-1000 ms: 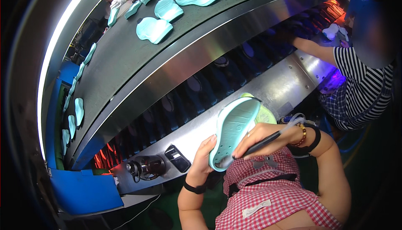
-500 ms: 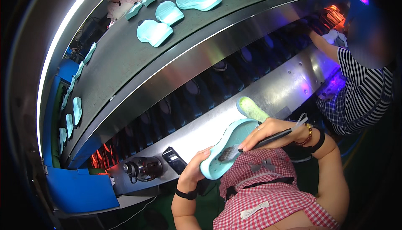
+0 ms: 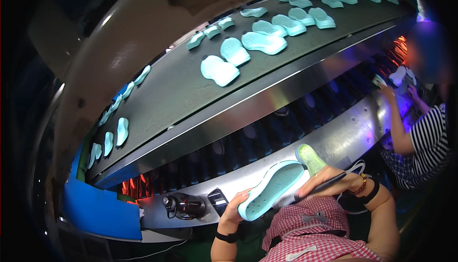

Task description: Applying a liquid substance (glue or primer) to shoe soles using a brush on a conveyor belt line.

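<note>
My left hand (image 3: 233, 210) grips the toe end of a light-blue shoe sole (image 3: 273, 189), tilted so its hollow inner side with small holes shows. In my right hand (image 3: 327, 178) is a brush with a black handle (image 3: 330, 184). Its bristle end lies at the sole's near side, blurred and partly hidden. Just beyond my right hand a yellow-green sole-shaped piece (image 3: 310, 159) rests on the metal ledge (image 3: 267, 164).
Many light-blue soles (image 3: 263, 43) lie on the dark conveyor belt (image 3: 171, 100). Dark shoes sit in the slots under it, with red-glowing heaters (image 3: 135, 184) at the left. A phone (image 3: 217, 201) and a dark bottle (image 3: 185, 205) stand on the ledge. A co-worker (image 3: 427, 133) works at the right.
The brush has come off the sole's inner face to its near side. My view has shifted, so things appear further right and lower. The co-worker's hands now hold pieces by the slots.
</note>
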